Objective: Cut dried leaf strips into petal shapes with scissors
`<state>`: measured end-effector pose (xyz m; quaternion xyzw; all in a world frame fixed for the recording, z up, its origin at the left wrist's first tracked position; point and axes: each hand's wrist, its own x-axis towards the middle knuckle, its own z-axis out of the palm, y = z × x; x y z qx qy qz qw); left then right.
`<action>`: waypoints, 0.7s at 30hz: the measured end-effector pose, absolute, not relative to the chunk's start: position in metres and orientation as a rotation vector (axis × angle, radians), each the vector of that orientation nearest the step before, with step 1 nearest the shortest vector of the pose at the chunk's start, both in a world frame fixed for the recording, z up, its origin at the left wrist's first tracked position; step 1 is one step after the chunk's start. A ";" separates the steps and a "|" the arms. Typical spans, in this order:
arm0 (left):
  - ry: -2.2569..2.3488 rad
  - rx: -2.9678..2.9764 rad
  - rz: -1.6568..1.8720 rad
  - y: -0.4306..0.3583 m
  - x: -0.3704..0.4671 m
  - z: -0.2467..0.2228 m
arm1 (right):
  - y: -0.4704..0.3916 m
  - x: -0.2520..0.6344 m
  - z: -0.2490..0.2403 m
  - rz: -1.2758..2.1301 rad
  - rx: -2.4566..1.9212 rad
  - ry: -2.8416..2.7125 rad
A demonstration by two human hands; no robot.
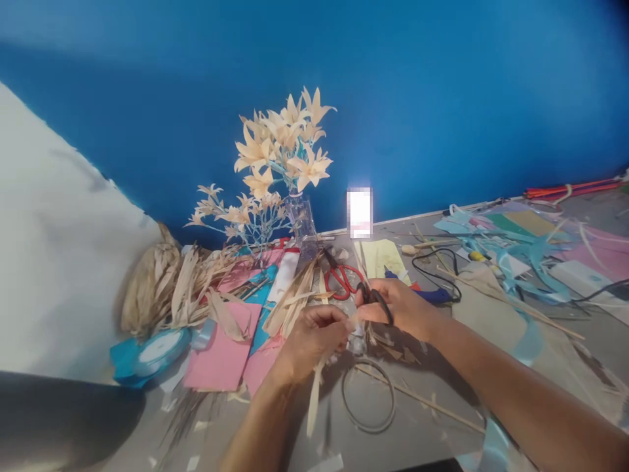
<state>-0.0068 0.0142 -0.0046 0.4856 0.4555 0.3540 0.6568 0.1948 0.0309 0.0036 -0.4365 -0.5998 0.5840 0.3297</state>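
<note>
**Trainee:** What have I got in each hand here?

**Coach:** Your left hand [310,341] is pinched shut on a pale dried leaf strip [314,396]. Your right hand [400,308] has its fingers through the dark handles of small scissors [377,303] and is closed on them. The two hands meet just above the grey table [422,426], close over a wire ring [368,395] lying flat on it.

**Trainee:** Which way does the strip run?

**Coach:** Its long axis runs almost straight toward you. The top end sits in your left fingertips; the free end hangs down and slightly to your left, past your wrist. Whether the blades are open I cannot tell, since your fingers hide them.

**Trainee:** How do I trim it cleanly?

**Coach:** I'd judge the grip matters most. Keep the pinch close to the blades so the strip stays taut and doesn't fold. Bring the blades square across the long axis, or along the grain if you are splitting it. Dried leaf probably tears easily, so cut in one slow close rather than nibbling.

**Trainee:** Anything crowding me?

**Coach:** Red-handled scissors [344,280] lie just beyond your hands, a blue glue gun [432,295] is near your right knuckles, and loose husk strips [295,301] lie to the left.
</note>
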 end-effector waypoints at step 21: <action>0.922 0.687 1.321 0.008 0.008 -0.014 | 0.004 0.155 -0.030 1.596 -1.082 -1.708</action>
